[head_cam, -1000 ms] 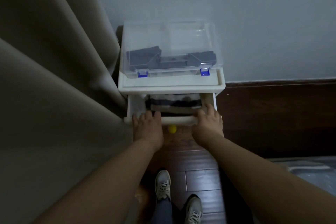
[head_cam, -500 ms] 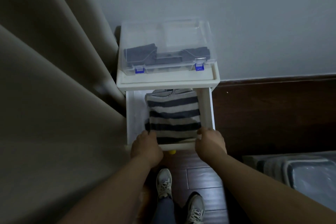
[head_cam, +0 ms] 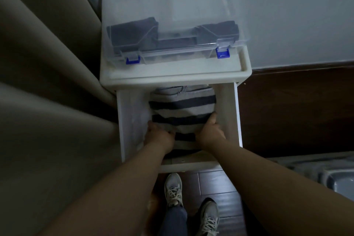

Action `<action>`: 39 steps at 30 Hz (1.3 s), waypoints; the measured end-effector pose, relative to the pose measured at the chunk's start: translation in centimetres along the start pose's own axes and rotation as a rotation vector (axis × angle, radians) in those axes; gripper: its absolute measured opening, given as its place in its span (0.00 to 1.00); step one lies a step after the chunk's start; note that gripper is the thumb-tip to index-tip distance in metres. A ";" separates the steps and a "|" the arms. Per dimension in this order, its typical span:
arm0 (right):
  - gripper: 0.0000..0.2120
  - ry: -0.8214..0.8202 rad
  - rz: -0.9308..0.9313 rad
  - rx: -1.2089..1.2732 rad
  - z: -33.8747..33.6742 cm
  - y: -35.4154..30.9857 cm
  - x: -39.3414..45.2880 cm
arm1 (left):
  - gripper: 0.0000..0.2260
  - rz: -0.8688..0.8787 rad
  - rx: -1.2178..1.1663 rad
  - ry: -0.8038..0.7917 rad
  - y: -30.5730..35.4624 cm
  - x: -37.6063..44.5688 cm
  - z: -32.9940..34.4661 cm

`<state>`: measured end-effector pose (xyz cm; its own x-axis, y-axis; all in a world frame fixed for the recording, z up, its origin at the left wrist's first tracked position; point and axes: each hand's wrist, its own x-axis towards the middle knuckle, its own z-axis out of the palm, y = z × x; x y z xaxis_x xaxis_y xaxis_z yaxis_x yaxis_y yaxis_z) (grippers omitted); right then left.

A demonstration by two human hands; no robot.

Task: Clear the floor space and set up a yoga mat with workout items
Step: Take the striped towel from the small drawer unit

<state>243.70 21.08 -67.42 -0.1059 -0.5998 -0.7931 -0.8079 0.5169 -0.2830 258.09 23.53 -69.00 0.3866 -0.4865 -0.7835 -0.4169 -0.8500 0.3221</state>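
A white plastic drawer [head_cam: 232, 120] stands pulled out of a small white cabinet [head_cam: 172, 74] against the wall. Inside it lies a folded striped cloth [head_cam: 182, 105], grey with dark bands. Both my hands are down in the drawer. My left hand [head_cam: 159, 136] grips the cloth's left side, its fingers curled into the fabric. My right hand [head_cam: 209, 132] holds the right side, with the fingers tucked along and under the edge.
A clear plastic box [head_cam: 168, 30] with blue latches and dark folded cloths sits on the cabinet top. A beige curtain [head_cam: 47, 82] hangs close on the left. My feet in grey sneakers [head_cam: 173, 189] stand on dark wood floor. A grey bundle [head_cam: 325, 172] lies at right.
The drawer was pulled out fully, baring the striped cloth. Both hands then left the drawer's front edge and went inside, taking hold of the cloth's sides.
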 end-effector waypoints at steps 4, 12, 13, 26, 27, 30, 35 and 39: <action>0.41 0.022 -0.056 0.012 -0.1 -0.1 -0.6 | 0.22 0.043 0.045 0.041 0.4 -0.7 -0.6; 0.37 0.037 -0.169 -0.093 -6.5 -0.6 -10.7 | 0.18 0.213 0.085 0.057 2.7 -11.5 -4.9; 0.36 0.060 -0.208 -0.089 -7.7 -0.6 -12.6 | 0.17 0.224 0.079 0.086 3.2 -13.7 -5.7; 0.26 0.372 -0.702 0.180 -21.9 -7.0 -23.2 | 0.13 0.614 -0.078 0.481 14.2 -26.6 -16.5; 0.26 0.378 -0.710 0.202 -22.5 -8.4 -22.6 | 0.13 0.635 -0.087 0.499 15.3 -25.8 -17.5; 0.27 0.393 -0.712 0.244 -23.6 -11.9 -20.2 | 0.12 0.658 -0.120 0.539 18.4 -22.6 -19.6; 0.29 0.373 -0.586 0.152 -23.6 -16.3 -12.7 | 0.15 0.562 -0.008 0.504 21.4 -13.8 -20.3; 0.35 0.277 -0.369 -0.157 -21.2 -15.8 -7.9 | 0.28 0.446 0.353 0.379 19.1 -9.0 -18.2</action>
<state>245.02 4.72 -45.24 0.0705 -0.8767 -0.4758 -0.8961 0.1539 -0.4162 261.66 7.99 -46.13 0.3497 -0.8669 -0.3552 -0.8215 -0.4660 0.3286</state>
